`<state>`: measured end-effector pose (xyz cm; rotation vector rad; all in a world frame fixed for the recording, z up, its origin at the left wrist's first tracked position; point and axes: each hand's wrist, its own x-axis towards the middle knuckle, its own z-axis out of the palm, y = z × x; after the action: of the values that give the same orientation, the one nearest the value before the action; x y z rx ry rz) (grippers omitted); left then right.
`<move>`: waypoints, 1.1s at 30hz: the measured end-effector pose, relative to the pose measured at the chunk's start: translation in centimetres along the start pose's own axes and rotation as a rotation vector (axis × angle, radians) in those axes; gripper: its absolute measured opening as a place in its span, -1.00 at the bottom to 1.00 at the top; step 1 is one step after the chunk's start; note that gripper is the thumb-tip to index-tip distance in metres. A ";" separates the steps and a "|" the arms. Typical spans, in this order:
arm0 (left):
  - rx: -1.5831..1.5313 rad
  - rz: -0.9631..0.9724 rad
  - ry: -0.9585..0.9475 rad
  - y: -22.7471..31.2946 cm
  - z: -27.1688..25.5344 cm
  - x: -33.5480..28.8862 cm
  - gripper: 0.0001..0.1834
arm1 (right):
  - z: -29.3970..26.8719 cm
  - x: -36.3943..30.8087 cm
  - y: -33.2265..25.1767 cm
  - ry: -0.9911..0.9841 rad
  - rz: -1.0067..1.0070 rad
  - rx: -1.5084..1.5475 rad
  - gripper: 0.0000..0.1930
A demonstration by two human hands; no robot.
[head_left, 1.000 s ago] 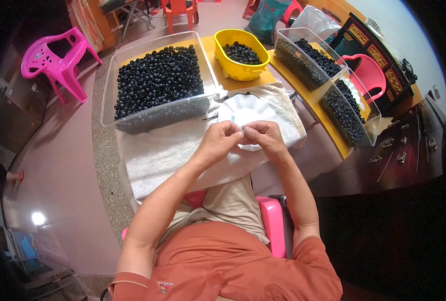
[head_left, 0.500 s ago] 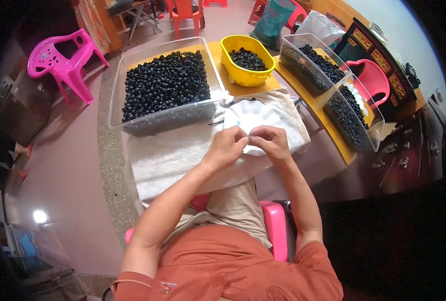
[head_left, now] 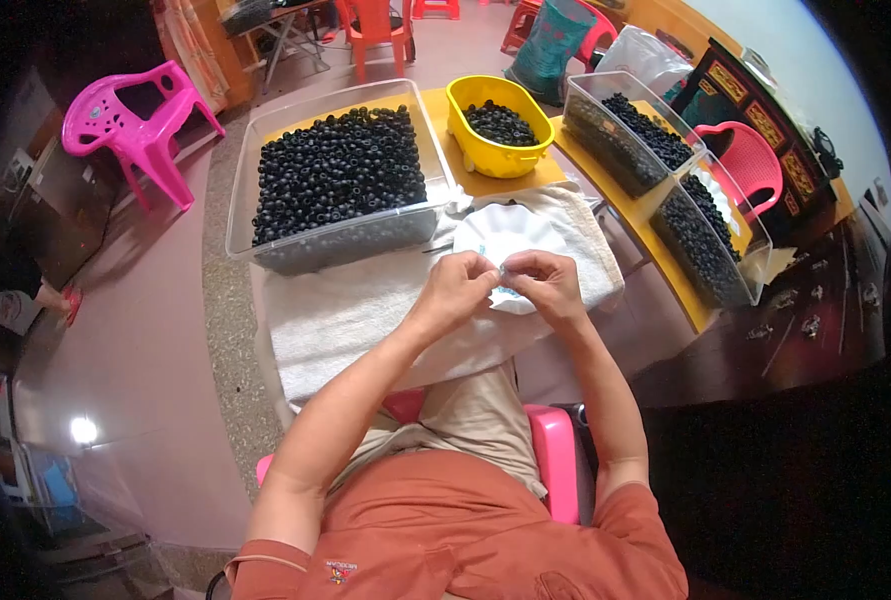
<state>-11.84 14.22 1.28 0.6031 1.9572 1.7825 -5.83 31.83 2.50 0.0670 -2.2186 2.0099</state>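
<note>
My left hand point(head_left: 459, 287) and my right hand point(head_left: 546, 287) meet with pinched fingertips above the front of a white fluted dish point(head_left: 510, 232). Between the fingertips shows a tiny pale or shiny bit, too small to name; the fingers hide most of it. Under the dish lies a white towel point(head_left: 350, 325) spread over the table edge. A thin dark tool point(head_left: 435, 250) rests on the towel left of the dish. Beyond my left hand stands a large clear plastic bin point(head_left: 360, 238) holding many black ring-shaped beads point(head_left: 340, 165).
A yellow tub point(head_left: 500, 158) of black pieces sits behind the dish. Two clear bins point(head_left: 615, 140) of black pieces stand on a yellow board at right. A magenta chair point(head_left: 140, 130) is at far left, a pink chair point(head_left: 750, 165) at right. A person's foot point(head_left: 69, 300) shows at left.
The whole view has shifted slightly, moving the scene a little right and down. My hands stay pinched together over the dish. The foot at the left edge shows more.
</note>
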 end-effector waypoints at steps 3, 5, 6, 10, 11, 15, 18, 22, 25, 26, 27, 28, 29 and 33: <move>-0.003 -0.018 0.008 -0.2 -0.1 0.3 -0.83 | -0.4 0.5 0.7 0.009 -0.017 -0.001 -0.88; -0.012 -0.021 0.004 -0.4 -0.2 0.3 -0.83 | -0.8 0.7 1.0 0.024 -0.018 -0.011 -0.88; 0.027 -0.008 0.028 -0.5 -0.4 0.4 -0.82 | -1.0 0.9 0.9 0.015 -0.059 -0.059 -0.88; 0.326 0.154 0.132 -0.3 -0.3 0.7 -0.77 | -1.4 0.9 1.2 0.059 -0.136 -0.024 -0.86; 0.345 0.148 0.151 0.2 -0.1 0.6 -0.77 | -1.6 0.7 1.0 0.047 -0.153 -0.083 -0.86; 0.479 0.222 0.143 0.1 0.4 1.3 -0.79 | -2.3 -0.1 0.5 0.060 -0.140 -0.153 -0.88; 0.604 0.311 0.129 -0.5 0.6 2.1 -0.81 | -2.9 -0.8 0.6 0.086 -0.072 -0.121 -0.87; 0.765 0.359 0.111 -0.4 1.2 3.0 -0.83 | -4.1 -1.1 1.3 0.136 -0.010 0.051 -0.83; 0.835 0.365 0.104 -0.4 1.4 3.3 -0.85 | -4.5 -1.6 1.4 0.118 -0.022 0.107 -0.81; 0.863 0.364 0.107 -0.3 1.4 3.3 -0.86 | -4.5 -1.8 1.3 0.105 -0.035 0.107 -0.81; 0.871 0.367 0.107 -0.2 1.4 3.2 -0.86 | -4.5 -1.9 1.5 0.105 -0.041 0.112 -0.81; 0.883 0.354 0.103 -0.3 1.4 3.3 -0.86 | -4.5 -2.1 1.8 0.098 -0.032 0.120 -0.81; 0.896 0.342 0.100 -0.3 1.5 3.4 -0.87 | -4.6 -2.2 2.0 0.089 -0.023 0.127 -0.81; 0.887 0.361 0.115 -0.2 1.6 3.3 -0.85 | -4.4 -2.7 1.9 0.098 -0.012 0.150 -0.82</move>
<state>-13.67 17.40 0.86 1.2031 2.8406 1.0318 -3.03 36.26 0.62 -0.0022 -2.0025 2.1224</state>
